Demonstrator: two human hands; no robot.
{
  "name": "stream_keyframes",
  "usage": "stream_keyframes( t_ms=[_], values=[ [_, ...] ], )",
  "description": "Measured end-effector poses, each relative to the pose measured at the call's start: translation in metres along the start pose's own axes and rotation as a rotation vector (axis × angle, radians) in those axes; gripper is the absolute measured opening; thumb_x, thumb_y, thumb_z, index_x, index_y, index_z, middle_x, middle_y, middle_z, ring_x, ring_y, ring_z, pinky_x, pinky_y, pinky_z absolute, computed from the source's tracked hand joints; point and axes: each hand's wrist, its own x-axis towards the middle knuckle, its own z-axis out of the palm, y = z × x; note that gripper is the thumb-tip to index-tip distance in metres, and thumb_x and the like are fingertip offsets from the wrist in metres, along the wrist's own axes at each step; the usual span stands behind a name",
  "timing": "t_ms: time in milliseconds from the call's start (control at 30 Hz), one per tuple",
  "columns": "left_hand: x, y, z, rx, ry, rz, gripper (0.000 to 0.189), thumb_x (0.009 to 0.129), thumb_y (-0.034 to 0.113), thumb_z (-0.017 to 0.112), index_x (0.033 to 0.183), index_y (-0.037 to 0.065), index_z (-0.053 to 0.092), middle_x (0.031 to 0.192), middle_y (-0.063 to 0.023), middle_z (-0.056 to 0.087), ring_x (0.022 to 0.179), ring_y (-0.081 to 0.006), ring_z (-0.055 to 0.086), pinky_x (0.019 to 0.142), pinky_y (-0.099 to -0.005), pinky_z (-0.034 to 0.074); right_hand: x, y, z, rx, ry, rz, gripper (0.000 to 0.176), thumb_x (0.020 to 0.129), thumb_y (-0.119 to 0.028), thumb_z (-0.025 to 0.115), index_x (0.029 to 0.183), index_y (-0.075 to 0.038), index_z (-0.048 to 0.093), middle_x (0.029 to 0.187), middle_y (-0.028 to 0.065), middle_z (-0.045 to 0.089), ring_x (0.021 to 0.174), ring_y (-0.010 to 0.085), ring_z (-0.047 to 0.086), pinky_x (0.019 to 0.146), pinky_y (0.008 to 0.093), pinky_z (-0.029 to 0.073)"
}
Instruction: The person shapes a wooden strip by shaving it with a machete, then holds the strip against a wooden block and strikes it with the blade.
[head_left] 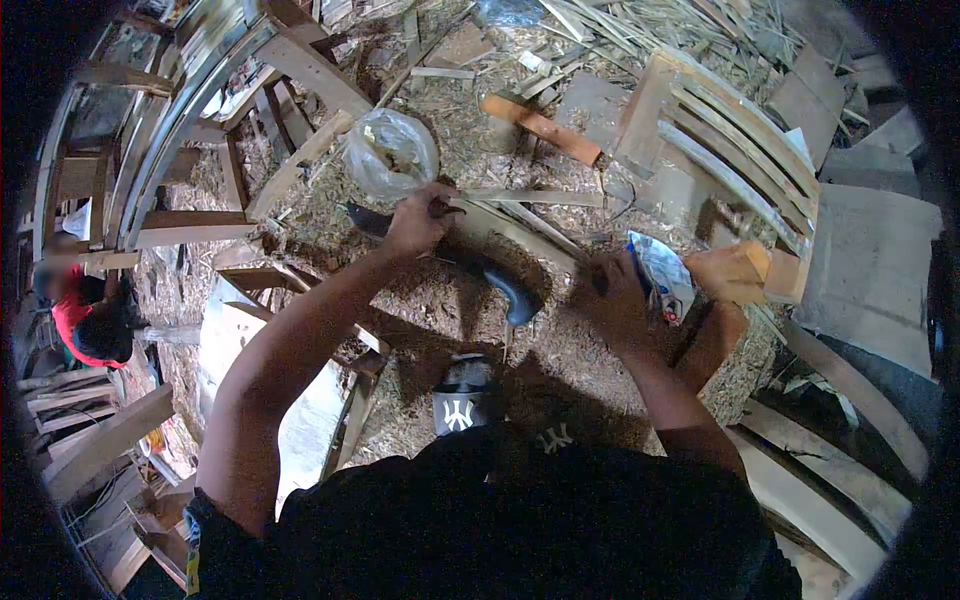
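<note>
My left hand (418, 222) is closed, its fingers curled at the upper end of a pale wooden strip (515, 232). The strip slants down to the right, and its lower end meets my right hand (612, 295), whose fingers are bent in shadow; what they hold I cannot tell. Below the strip lies a dark tool with a curved, glossy handle (512, 295), its other end passing under my left wrist. A clear plastic bag (390, 153) with something pale inside sits just above my left hand. Beside my right hand is a printed plastic packet (662, 278).
Wood shavings (560, 360) cover the floor. An orange-brown wooden bar (540, 128) lies ahead, left of a slatted curved frame (740, 150). More wooden frames (190, 130) stand at the left, where a person in red (88, 315) is low down. Curved boards (830, 470) lie at lower right.
</note>
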Motion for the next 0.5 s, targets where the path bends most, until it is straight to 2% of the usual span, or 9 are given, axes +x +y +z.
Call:
stream_keyframes(
  t_ms=[67,133,167,233,333,467,500],
  values=[
    [0.000,-0.002,0.006,0.027,0.063,0.029,0.035,0.080,0.018,0.079,0.109,0.003,0.066,0.088,-0.0113,0.070,0.082,-0.0181,0.068,0.077,-0.0331,0.054,-0.006,0.004,0.009,0.042,-0.009,0.027,0.028,0.088,-0.023,0.061,0.108,-0.003,0.061,0.115,0.0234,0.057,0.110,0.0422,0.054,0.096,0.0498,0.043],
    [0.001,0.000,0.008,0.029,0.059,-0.075,0.032,0.081,0.014,0.078,0.108,0.003,0.066,0.091,-0.0110,0.071,0.083,-0.0190,0.068,0.078,-0.0332,0.055,-0.015,0.015,0.027,-0.227,0.101,-0.090,0.030,0.087,-0.023,0.060,0.109,-0.002,0.060,0.106,0.0219,0.058,0.103,0.0423,0.055,0.093,0.0519,0.043],
    [0.000,0.000,0.010,0.028,0.057,-0.073,0.032,0.081,0.014,0.078,0.108,0.003,0.066,0.091,-0.0110,0.071,0.083,-0.0190,0.068,0.078,-0.0332,0.055,-0.018,0.016,0.029,-0.228,0.103,-0.088,0.030,0.087,-0.023,0.060,0.109,-0.002,0.060,0.106,0.0219,0.058,0.103,0.0423,0.055,0.093,0.0519,0.043],
    [-0.001,-0.004,0.015,-0.033,0.161,-0.023,0.029,0.081,0.012,0.076,0.107,0.002,0.066,0.093,-0.0105,0.071,0.082,-0.0183,0.068,0.078,-0.0328,0.055,-0.022,0.012,0.028,-0.245,-0.011,0.019,0.031,0.082,-0.024,0.068,0.108,-0.007,0.063,0.103,0.0160,0.058,0.102,0.0389,0.058,0.088,0.0476,0.048],
    [-0.001,-0.007,0.014,-0.075,0.111,-0.083,0.026,0.083,0.010,0.074,0.106,0.002,0.067,0.094,-0.0096,0.070,0.081,-0.0174,0.066,0.078,-0.0317,0.054,-0.023,0.016,0.036,-0.308,0.058,0.016,0.029,0.083,-0.025,0.068,0.105,-0.008,0.064,0.102,0.0157,0.059,0.099,0.0379,0.059,0.085,0.0486,0.049],
    [-0.002,-0.014,0.019,-0.222,0.123,-0.139,0.025,0.083,0.006,0.073,0.107,0.002,0.067,0.092,-0.0079,0.070,0.081,-0.0165,0.066,0.078,-0.0307,0.054,-0.042,0.010,0.033,-0.187,0.050,-0.058,0.028,0.083,-0.029,0.070,0.100,-0.008,0.065,0.099,0.0162,0.059,0.094,0.0358,0.061,0.079,0.0473,0.050],
    [-0.005,-0.008,0.019,-0.196,0.128,-0.042,0.024,0.083,0.003,0.072,0.107,0.002,0.066,0.092,-0.0077,0.068,0.082,-0.0167,0.065,0.078,-0.0299,0.054,-0.052,0.006,0.037,-0.174,0.086,-0.088,0.027,0.083,-0.029,0.071,0.098,-0.008,0.066,0.098,0.0162,0.060,0.091,0.0354,0.061,0.077,0.0459,0.050]
  ],
)
